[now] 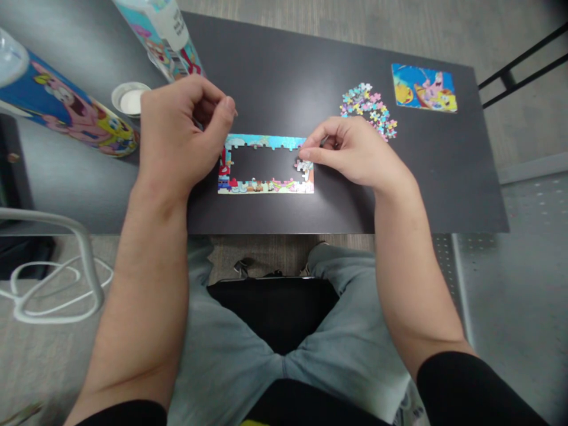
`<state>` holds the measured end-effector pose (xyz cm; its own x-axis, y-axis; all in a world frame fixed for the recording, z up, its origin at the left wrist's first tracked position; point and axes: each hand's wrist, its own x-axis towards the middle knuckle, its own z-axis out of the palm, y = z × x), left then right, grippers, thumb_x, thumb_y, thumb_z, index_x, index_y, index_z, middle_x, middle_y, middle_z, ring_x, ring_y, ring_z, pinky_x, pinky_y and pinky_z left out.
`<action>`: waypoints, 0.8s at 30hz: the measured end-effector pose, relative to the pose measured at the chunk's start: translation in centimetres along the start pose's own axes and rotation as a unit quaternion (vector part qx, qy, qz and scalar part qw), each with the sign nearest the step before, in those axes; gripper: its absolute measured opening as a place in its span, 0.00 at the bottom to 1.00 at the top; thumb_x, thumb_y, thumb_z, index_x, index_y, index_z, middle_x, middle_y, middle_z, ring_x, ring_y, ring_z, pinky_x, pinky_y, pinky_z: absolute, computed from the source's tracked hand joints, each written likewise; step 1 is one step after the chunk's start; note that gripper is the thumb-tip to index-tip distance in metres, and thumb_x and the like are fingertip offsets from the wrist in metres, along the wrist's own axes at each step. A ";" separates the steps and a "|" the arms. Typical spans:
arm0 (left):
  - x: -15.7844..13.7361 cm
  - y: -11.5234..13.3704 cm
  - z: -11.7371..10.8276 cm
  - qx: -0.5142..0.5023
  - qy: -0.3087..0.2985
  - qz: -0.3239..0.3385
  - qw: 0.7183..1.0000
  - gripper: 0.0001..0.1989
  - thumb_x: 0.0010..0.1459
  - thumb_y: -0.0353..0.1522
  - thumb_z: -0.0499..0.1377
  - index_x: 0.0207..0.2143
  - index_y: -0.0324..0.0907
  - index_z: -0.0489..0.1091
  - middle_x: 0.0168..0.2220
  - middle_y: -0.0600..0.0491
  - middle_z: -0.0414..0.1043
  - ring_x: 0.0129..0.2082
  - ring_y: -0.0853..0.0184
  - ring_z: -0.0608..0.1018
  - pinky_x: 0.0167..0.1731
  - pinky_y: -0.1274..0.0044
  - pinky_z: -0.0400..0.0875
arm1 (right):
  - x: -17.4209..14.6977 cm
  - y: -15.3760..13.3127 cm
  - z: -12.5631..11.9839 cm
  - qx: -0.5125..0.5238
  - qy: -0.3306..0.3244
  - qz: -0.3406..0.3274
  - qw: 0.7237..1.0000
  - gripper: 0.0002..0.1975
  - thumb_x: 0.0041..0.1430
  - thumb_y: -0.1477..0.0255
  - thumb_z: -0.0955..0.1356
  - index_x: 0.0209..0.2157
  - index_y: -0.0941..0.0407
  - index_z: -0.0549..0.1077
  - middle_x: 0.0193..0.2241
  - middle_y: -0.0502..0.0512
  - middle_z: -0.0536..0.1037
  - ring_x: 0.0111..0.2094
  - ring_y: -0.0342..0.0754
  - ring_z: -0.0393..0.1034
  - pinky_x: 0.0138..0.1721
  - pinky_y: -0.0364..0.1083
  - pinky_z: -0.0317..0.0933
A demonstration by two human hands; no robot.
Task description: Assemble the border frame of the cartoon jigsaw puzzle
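A jigsaw puzzle (266,187) lies on the dark table, its outer border joined into a rectangle around a bare middle. At its right side a few inner pieces (304,167) are joined on. My right hand (355,148) pinches at that side, thumb and index finger on a small puzzle piece (299,158) mostly hidden by the fingertips. My left hand (186,127) hovers by the puzzle's upper left corner, fingers curled and thumb against the index finger; what they hold, if anything, is hidden. Loose puzzle pieces (364,99) lie heaped beyond my right hand, which partly covers them.
A cartoon picture card (423,89) lies at the far right of the table (275,216). To the left are two cartoon-printed cylindrical containers, one blue (75,106) and one lighter (164,41), plus a small round white lid (131,99). A white cable (53,293) hangs lower left.
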<state>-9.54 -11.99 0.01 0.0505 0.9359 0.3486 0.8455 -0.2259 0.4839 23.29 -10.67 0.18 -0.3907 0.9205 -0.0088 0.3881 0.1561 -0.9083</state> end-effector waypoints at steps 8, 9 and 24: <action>0.1 -0.1 0.0 -0.034 0.009 0.004 0.999 0.11 0.88 0.34 0.69 0.53 0.36 0.88 0.37 0.59 0.73 0.42 0.69 0.88 0.52 0.75 0.75 | -0.2 -0.1 -0.4 -0.029 -0.009 -0.003 1.000 0.11 0.66 0.67 0.90 0.42 0.50 0.91 0.36 0.52 0.86 0.35 0.51 0.72 0.36 0.51 0.62; 0.0 -0.1 0.0 -0.036 0.009 0.004 0.999 0.10 0.88 0.34 0.69 0.53 0.36 0.88 0.37 0.59 0.73 0.42 0.68 0.88 0.53 0.75 0.75 | -0.2 -0.1 -0.3 -0.034 -0.008 -0.003 0.999 0.12 0.66 0.67 0.91 0.41 0.50 0.90 0.36 0.52 0.86 0.35 0.51 0.73 0.37 0.51 0.64; -0.1 0.0 0.0 -0.031 0.005 -0.008 0.999 0.11 0.87 0.35 0.68 0.55 0.39 0.91 0.38 0.58 0.75 0.42 0.69 0.88 0.49 0.77 0.75 | 0.2 0.3 -0.1 -0.028 -0.008 -0.006 1.000 0.17 0.63 0.66 0.94 0.41 0.50 0.89 0.35 0.50 0.84 0.33 0.50 0.71 0.35 0.52 0.59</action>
<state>-9.59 -12.14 -0.02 0.0318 0.9372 0.3475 0.8116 -0.2271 0.5382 23.38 -10.43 -0.05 -0.4087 0.9127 -0.0054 0.4297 0.1871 -0.8834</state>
